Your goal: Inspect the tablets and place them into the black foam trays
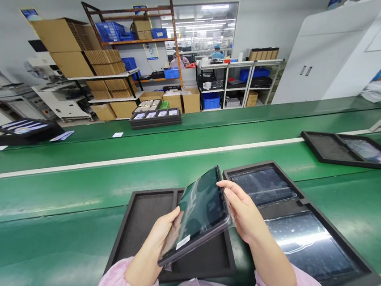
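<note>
Between my two hands a tablet with a dark glossy screen is held up at a tilt. A small white label sits near its lower edge, and clear film shows along its side. My left hand grips its left edge, thumb on the front. On the opposite edge, my right hand has its fingers closed around the upper right side. Below the tablet lies a black foam tray with recessed compartments. To the right, close to my right forearm, a second black tray holds two film-covered tablets.
A green bench with a white strip runs across the view. Farther right is another black tray with one tablet in it. Trays of cards stand along the back, before shelves of cardboard boxes and blue bins. A person is partly visible at far right.
</note>
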`<state>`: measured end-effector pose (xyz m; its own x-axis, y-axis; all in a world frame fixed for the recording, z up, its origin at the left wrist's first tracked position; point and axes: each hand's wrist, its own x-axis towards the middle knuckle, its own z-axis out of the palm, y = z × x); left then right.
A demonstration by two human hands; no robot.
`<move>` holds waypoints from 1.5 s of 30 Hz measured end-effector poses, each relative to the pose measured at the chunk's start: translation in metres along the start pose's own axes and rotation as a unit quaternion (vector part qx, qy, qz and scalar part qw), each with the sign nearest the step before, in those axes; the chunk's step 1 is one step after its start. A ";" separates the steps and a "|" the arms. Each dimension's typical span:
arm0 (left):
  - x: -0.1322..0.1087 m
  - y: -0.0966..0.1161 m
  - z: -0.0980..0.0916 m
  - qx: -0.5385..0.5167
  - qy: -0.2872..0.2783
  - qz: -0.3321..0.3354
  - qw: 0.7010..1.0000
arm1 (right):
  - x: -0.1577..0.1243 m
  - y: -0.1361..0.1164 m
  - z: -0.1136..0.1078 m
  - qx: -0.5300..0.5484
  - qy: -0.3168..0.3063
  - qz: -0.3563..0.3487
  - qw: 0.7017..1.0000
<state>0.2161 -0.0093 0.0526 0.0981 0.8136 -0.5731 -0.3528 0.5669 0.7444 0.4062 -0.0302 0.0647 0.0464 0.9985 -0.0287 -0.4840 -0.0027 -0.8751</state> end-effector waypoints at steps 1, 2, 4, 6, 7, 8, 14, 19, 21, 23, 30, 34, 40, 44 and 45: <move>-0.004 0.003 0.002 -0.004 0.016 0.000 1.000 | 0.000 0.000 -0.002 0.009 0.004 0.007 1.000; -0.010 0.006 0.005 -0.009 0.028 0.003 1.000 | 0.001 0.002 -0.006 0.015 0.012 0.011 1.000; -0.024 0.014 0.012 -0.018 0.022 0.045 0.999 | 0.005 0.006 -0.015 0.018 0.024 0.032 0.999; -0.037 0.020 0.018 -0.007 -0.019 0.115 0.993 | 0.011 0.015 -0.024 0.021 0.021 0.070 0.997; -0.042 0.023 0.021 0.005 -0.041 0.147 0.988 | 0.014 0.021 -0.028 0.025 0.012 0.092 0.995; -0.046 0.025 0.023 0.021 -0.058 0.171 0.983 | 0.016 0.026 -0.030 0.029 0.003 0.110 0.993; -0.049 0.031 0.027 0.111 -0.093 0.209 0.967 | 0.018 0.052 -0.031 0.052 -0.016 0.143 0.988; -0.052 0.032 0.030 0.152 -0.075 0.216 0.962 | 0.013 0.055 -0.026 0.072 -0.008 0.144 0.987; -0.055 0.031 0.032 0.154 -0.075 0.218 0.961 | 0.011 0.054 -0.024 0.078 -0.004 0.141 0.987; -0.056 0.031 0.034 0.156 -0.084 0.218 0.960 | 0.009 0.055 -0.023 0.083 -0.003 0.139 0.987; -0.057 0.022 0.029 0.248 -0.099 0.279 0.922 | 0.005 0.060 -0.022 0.107 -0.017 0.129 0.986; -0.069 0.012 0.028 0.319 -0.136 0.312 0.885 | 0.005 0.063 -0.025 0.120 -0.043 0.104 0.986; -0.081 -0.012 0.025 0.436 -0.131 0.280 0.845 | 0.006 0.066 -0.029 0.131 -0.081 0.081 0.985; -0.078 -0.033 0.022 0.372 -0.123 0.314 0.865 | 0.006 0.069 -0.030 0.143 -0.078 0.070 0.984; -0.078 -0.037 0.021 0.365 -0.122 0.311 0.869 | 0.006 0.070 -0.031 0.145 -0.075 0.069 0.984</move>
<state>0.2414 -0.0906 0.0767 0.3257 0.9446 0.0412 0.2680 -0.1341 0.9540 0.3995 -0.0263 -0.0112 -0.1568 0.9866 -0.0462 -0.7067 -0.1448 -0.6926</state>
